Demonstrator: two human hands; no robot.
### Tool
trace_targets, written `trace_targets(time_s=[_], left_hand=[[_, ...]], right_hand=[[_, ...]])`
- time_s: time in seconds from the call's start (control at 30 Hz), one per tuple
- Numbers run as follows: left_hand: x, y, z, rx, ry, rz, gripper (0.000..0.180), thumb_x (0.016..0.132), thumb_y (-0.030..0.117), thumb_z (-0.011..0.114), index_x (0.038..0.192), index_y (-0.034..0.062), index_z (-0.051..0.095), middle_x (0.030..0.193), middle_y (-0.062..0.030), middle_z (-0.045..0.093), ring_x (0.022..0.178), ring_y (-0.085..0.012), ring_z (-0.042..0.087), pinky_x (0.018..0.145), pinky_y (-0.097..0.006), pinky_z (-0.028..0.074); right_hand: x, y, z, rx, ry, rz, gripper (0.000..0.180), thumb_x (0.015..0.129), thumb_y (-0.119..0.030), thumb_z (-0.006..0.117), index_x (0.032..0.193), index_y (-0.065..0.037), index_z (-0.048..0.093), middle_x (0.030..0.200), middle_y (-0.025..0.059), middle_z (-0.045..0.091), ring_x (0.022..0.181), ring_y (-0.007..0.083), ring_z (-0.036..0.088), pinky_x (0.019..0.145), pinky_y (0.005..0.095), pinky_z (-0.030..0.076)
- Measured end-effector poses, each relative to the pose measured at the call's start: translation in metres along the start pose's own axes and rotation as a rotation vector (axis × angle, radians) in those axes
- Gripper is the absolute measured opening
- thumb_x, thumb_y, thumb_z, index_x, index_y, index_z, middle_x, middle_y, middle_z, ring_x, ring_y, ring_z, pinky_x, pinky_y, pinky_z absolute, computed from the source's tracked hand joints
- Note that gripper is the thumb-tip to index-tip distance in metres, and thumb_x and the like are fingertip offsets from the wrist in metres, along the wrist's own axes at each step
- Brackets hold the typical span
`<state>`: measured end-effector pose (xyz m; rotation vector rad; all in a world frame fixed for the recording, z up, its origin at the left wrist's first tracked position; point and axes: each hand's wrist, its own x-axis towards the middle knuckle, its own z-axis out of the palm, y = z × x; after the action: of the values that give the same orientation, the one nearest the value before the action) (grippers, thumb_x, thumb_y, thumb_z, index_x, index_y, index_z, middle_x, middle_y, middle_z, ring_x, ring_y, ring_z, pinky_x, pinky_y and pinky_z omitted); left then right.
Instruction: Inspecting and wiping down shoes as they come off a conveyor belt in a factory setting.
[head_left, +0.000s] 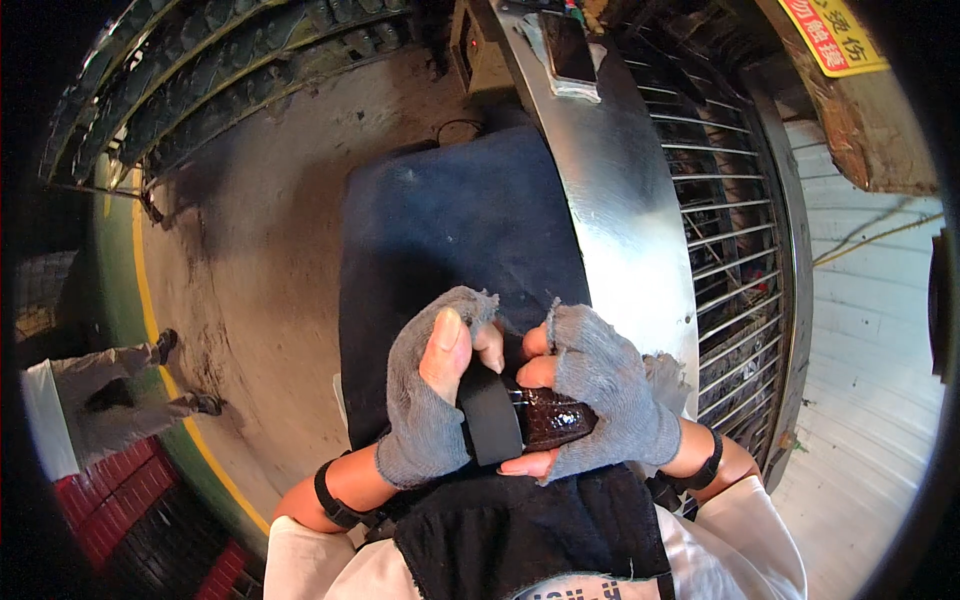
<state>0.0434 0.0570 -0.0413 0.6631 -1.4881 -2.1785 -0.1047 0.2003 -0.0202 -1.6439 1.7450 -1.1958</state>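
Note:
In front of my apron, I hold a dark object that may be a shoe, made of two parts. Its left part is a matte black, smooth piece (492, 420), gripped by my left hand (425, 405) with the thumb up. On the right is a glossy dark brown, leather-like piece (558, 424), which my right hand (612, 385) wraps with fingers over the top and thumb underneath. The two parts meet between my hands; whether they are joined I cannot tell. Both hands wear grey fingerless gloves with frayed edges. Beyond them spreads a dark blue cloth-covered surface (455, 220).
To the right runs a metal counter (630, 210) with a phone-like dark slab (569, 48) at its far end. Beside it is a barred rack (725, 240). Shelves of dark shapes (230, 60) stand far left. Another person's legs (130, 390) show at left, near a yellow floor line (215, 455).

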Motion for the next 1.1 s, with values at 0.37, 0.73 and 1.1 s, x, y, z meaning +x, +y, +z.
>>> trace_targets(time_s=[0.37, 0.73, 1.1], left_hand=[[0.010, 0.002, -0.010, 0.140, -0.037, 0.000, 0.048, 0.115, 0.039, 0.047, 0.135, -0.0018, 0.062, 0.132, -0.0082, 0.064, 0.123, -0.0223, 0.059, 0.111, -0.038, 0.045], [0.046, 0.019, -0.016, -0.154, -0.089, 0.318, 0.031, 0.114, 0.031, 0.048, 0.110, 0.0025, 0.060, 0.108, -0.0052, 0.059, 0.112, -0.0155, 0.053, 0.110, -0.035, 0.040], [0.062, -0.035, -0.044, -0.610, 0.012, -0.335, 0.090, 0.095, 0.078, 0.060, 0.141, 0.0015, 0.058, 0.125, -0.0159, 0.072, 0.107, -0.0270, 0.075, 0.089, -0.043, 0.066]], right_hand=[[0.031, 0.026, 0.005, 0.534, 0.067, 0.068, 0.076, 0.086, -0.074, 0.074, 0.112, -0.003, 0.066, 0.111, 0.0137, 0.065, 0.097, 0.0284, 0.067, 0.089, 0.0393, 0.054], [0.075, 0.003, -0.009, 0.954, 0.267, 0.380, 0.072, 0.110, -0.067, 0.040, 0.097, -0.004, 0.073, 0.084, 0.0107, 0.075, 0.075, 0.0195, 0.072, 0.070, 0.0338, 0.058], [0.072, -0.003, 0.051, 0.139, -0.337, -0.661, 0.058, 0.097, -0.062, 0.063, 0.091, -0.005, 0.073, 0.087, 0.0113, 0.069, 0.081, 0.0354, 0.067, 0.081, 0.0471, 0.055]])
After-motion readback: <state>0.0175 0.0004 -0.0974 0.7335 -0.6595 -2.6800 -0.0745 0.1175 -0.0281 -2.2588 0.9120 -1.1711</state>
